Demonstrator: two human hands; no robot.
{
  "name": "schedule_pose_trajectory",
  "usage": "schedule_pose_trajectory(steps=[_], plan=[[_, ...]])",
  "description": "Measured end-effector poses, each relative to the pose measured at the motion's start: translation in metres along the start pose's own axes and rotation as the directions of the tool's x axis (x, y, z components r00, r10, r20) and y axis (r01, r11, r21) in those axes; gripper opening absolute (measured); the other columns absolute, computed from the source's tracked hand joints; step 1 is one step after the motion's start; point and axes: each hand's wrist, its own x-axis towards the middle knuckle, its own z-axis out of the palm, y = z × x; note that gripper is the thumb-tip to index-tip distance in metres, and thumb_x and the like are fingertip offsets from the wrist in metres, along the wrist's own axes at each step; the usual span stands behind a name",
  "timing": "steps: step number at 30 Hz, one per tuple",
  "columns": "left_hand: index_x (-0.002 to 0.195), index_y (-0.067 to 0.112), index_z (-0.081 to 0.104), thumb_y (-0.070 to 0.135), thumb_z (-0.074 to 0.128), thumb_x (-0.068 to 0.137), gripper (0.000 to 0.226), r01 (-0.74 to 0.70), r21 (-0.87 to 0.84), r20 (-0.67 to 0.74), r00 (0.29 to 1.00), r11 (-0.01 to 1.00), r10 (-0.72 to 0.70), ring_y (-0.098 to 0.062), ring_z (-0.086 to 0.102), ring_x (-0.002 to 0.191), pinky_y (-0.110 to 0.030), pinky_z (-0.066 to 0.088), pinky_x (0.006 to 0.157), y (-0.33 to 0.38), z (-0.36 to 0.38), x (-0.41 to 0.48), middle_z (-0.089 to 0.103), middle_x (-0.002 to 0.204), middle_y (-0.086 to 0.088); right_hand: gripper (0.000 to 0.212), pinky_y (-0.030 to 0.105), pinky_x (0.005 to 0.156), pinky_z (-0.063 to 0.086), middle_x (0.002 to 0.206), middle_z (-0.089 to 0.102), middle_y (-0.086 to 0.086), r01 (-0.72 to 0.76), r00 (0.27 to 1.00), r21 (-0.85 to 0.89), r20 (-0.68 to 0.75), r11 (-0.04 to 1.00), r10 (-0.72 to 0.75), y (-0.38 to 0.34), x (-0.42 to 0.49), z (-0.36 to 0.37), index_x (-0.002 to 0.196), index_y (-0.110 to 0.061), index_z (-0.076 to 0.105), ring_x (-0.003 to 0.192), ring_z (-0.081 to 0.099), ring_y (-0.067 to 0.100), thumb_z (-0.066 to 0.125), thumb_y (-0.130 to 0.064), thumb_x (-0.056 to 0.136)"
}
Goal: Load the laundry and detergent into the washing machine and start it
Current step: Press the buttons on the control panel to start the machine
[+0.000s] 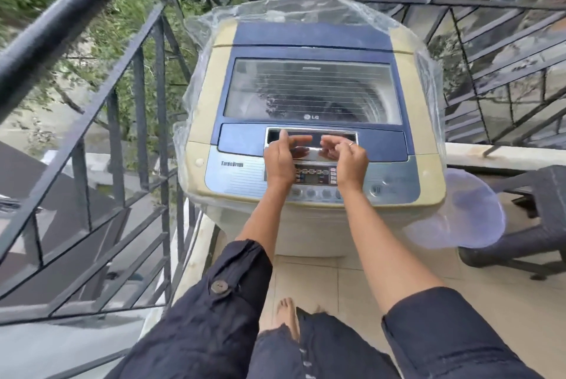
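Observation:
A beige and blue top-loading washing machine [407, 97] stands in front of me with its glass lid [312, 90] closed. Dark shapes show dimly through the glass. My left hand [280, 161] and my right hand [350, 161] hover side by side over the chrome lid handle [309, 152], just above the control panel [315, 175]. The left hand's fingers reach out toward the handle recess. Loosely curled fingers on the right hand hold nothing that I can see. No detergent or loose laundry is in view.
A clear plastic cover [208, 29] is pushed back around the machine and hangs down at the right [465, 210]. A black metal railing [153, 72] runs close along the left and behind. A dark chair [545, 195] stands at the right on the tiled floor.

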Motion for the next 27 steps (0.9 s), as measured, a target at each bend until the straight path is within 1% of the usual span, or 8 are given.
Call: schedule_pose_trajectory(steps=[2,5,10,13,16,22,25,27], plan=[[0.086,0.012,0.074,0.042,0.021,0.095,0.062,0.019,-0.047,0.014,1.0,0.999,-0.019,-0.034,0.07,0.087,-0.045,0.057,0.085,-0.001,-0.002,0.003,0.073,0.089,-0.015,0.037,0.042,0.079,0.058,0.089,0.069,0.02,0.014,1.0,0.059,0.011,0.998,-0.015,0.003,-0.002,0.001,0.089,0.005,0.071,0.085,0.067,0.03,0.041,-0.011,0.076],[0.083,0.016,0.074,0.041,0.02,0.095,0.06,-0.007,-0.098,0.039,0.999,0.995,0.011,-0.027,0.071,0.089,-0.047,0.056,0.086,0.001,0.001,0.002,0.074,0.085,-0.009,0.039,0.036,0.073,0.058,0.089,0.07,0.02,0.063,0.996,0.094,0.05,0.994,-0.067,0.008,-0.001,0.001,0.089,0.004,0.071,0.085,0.067,0.035,0.04,-0.017,0.078],[0.1,-0.008,0.07,0.033,0.017,0.1,0.067,-0.013,-0.12,0.07,0.997,0.993,0.022,-0.032,0.07,0.089,-0.033,0.058,0.081,-0.006,0.005,0.001,0.071,0.095,-0.019,0.039,0.02,0.064,0.054,0.071,0.075,-0.006,0.114,0.986,0.139,0.105,0.984,-0.129,0.011,-0.002,0.0,0.086,-0.002,0.072,0.073,0.071,0.011,0.035,-0.013,0.082],[0.1,-0.008,0.07,0.032,0.017,0.097,0.067,-0.047,-0.095,0.072,0.996,0.994,0.054,-0.028,0.071,0.087,-0.027,0.058,0.076,-0.01,0.004,0.002,0.071,0.095,-0.02,0.04,0.022,0.066,0.055,0.071,0.075,-0.007,0.141,0.981,0.145,0.113,0.979,-0.158,0.012,-0.002,-0.001,0.087,-0.001,0.072,0.07,0.071,0.01,0.034,-0.012,0.083],[0.101,-0.01,0.069,0.031,0.015,0.097,0.068,-0.061,-0.091,0.107,0.992,0.994,0.071,-0.031,0.07,0.088,-0.03,0.058,0.079,-0.011,0.002,0.003,0.071,0.096,-0.022,0.04,0.022,0.067,0.054,0.071,0.075,-0.006,0.159,0.977,0.146,0.116,0.976,-0.177,0.014,-0.001,-0.002,0.087,-0.001,0.073,0.072,0.072,0.012,0.034,-0.01,0.083],[0.099,-0.009,0.07,0.03,0.015,0.098,0.067,-0.073,-0.101,0.125,0.988,0.992,0.086,-0.032,0.071,0.087,-0.032,0.057,0.083,-0.015,-0.005,0.001,0.071,0.093,-0.022,0.038,0.029,0.072,0.055,0.074,0.075,-0.004,0.233,0.957,0.139,0.144,0.962,-0.253,0.023,0.004,-0.006,0.081,-0.013,0.074,0.078,0.071,0.024,0.037,-0.017,0.081],[0.098,-0.008,0.07,0.03,0.014,0.098,0.067,-0.084,-0.102,0.118,0.988,0.991,0.096,-0.031,0.072,0.087,-0.03,0.057,0.082,-0.017,-0.006,0.001,0.072,0.09,-0.018,0.04,0.031,0.073,0.055,0.075,0.075,-0.002,0.275,0.943,0.136,0.152,0.952,-0.295,0.026,0.005,-0.007,0.084,-0.011,0.074,0.076,0.071,0.023,0.036,-0.022,0.08],[0.097,-0.008,0.07,0.031,0.014,0.097,0.068,-0.083,-0.121,0.113,0.989,0.989,0.097,-0.031,0.072,0.087,-0.03,0.057,0.08,-0.018,-0.006,0.001,0.073,0.087,-0.015,0.04,0.034,0.074,0.056,0.076,0.075,-0.001,0.28,0.942,0.14,0.152,0.95,-0.3,0.029,0.006,-0.008,0.086,-0.007,0.074,0.076,0.072,0.023,0.036,-0.018,0.083]])
